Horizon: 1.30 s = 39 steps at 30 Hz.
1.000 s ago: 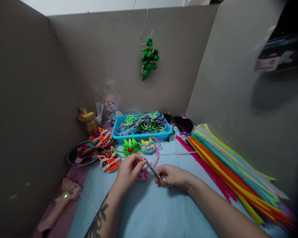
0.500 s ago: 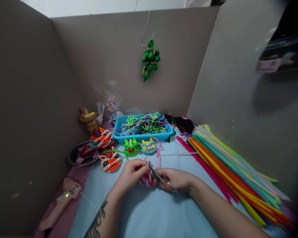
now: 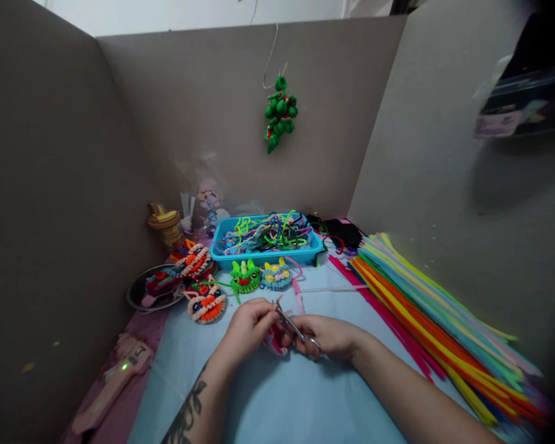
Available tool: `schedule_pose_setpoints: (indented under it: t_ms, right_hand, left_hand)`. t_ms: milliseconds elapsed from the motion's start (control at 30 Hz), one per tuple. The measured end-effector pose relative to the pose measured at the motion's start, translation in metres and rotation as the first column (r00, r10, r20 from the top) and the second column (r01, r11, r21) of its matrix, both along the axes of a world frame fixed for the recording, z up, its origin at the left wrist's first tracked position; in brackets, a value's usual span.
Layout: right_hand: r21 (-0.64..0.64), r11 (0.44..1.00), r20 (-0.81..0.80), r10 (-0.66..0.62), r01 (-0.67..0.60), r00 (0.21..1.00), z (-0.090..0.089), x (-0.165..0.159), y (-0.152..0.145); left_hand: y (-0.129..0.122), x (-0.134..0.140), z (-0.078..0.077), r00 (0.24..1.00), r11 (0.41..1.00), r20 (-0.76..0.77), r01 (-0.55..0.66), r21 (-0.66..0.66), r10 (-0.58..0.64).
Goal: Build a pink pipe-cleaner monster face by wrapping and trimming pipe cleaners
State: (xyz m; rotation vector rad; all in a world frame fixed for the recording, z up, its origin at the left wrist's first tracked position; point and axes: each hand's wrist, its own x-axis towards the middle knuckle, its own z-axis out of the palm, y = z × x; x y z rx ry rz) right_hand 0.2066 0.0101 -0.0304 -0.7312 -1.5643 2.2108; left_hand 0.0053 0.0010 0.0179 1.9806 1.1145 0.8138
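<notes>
My right hand [image 3: 328, 335] grips small metal scissors [image 3: 290, 321], which point up and left. Their tips meet a short pinkish stem end at the fingertips of my left hand [image 3: 250, 324]. That hand is closed on a pink and white pipe-cleaner piece [image 3: 275, 340], much of it hidden between both hands. Just beyond my hands lie a green pipe-cleaner animal head [image 3: 245, 277], a blue and yellow one [image 3: 276, 275] and an orange and cream one [image 3: 207, 304]. A pink pipe-cleaner strip [image 3: 298, 296] lies behind the scissors.
A blue tray [image 3: 268, 258] of tangled pipe-cleaner scraps stands at the back. Long coloured pipe cleaners [image 3: 425, 320] are heaped at the right. A metal bowl [image 3: 139, 302] and a pink glue gun [image 3: 115, 385] are at the left. Grey panels [image 3: 203, 98] enclose the table.
The pink and white piece has turned slightly and sits a little further right below my left hand. Both hands keep nearly the same place, the scissors still at the stem end.
</notes>
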Motion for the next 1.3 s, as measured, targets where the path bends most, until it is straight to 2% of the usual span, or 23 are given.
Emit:
schedule_pose_setpoints:
  t_ms: [200,433,700,933,1167,1300]
  right_hand:
    - [-0.116,0.993,-0.076,0.013,-0.022,0.997,-0.005,0.001,0.004]
    - [-0.198,0.979,-0.012,-0.042,0.038,0.999,-0.002,-0.001,0.005]
    - [-0.163,0.985,-0.018,-0.057,0.053,0.998,-0.011,0.001,0.005]
    - [-0.152,0.984,-0.024,-0.094,0.09,0.995,-0.011,0.002,0.005]
    - [-0.193,0.98,-0.124,0.028,-0.052,0.992,-0.006,0.001,0.005]
    - [-0.166,0.984,-0.057,-0.07,0.06,0.996,-0.007,0.001,0.006]
  left_hand:
    - [-0.001,0.001,-0.004,0.982,0.982,-0.184,0.0,0.188,0.036]
    - [-0.003,0.001,-0.002,0.961,0.965,-0.261,-0.017,0.261,0.087]
    - [-0.004,0.0,0.0,0.97,0.953,-0.237,0.016,0.301,0.059]
    - [-0.003,-0.003,0.0,0.967,0.947,-0.23,-0.032,0.318,0.109]
    - [-0.004,0.0,-0.001,0.946,0.941,-0.307,0.008,0.339,0.102]
    - [-0.004,-0.001,-0.002,0.947,0.933,-0.302,0.004,0.361,0.113]
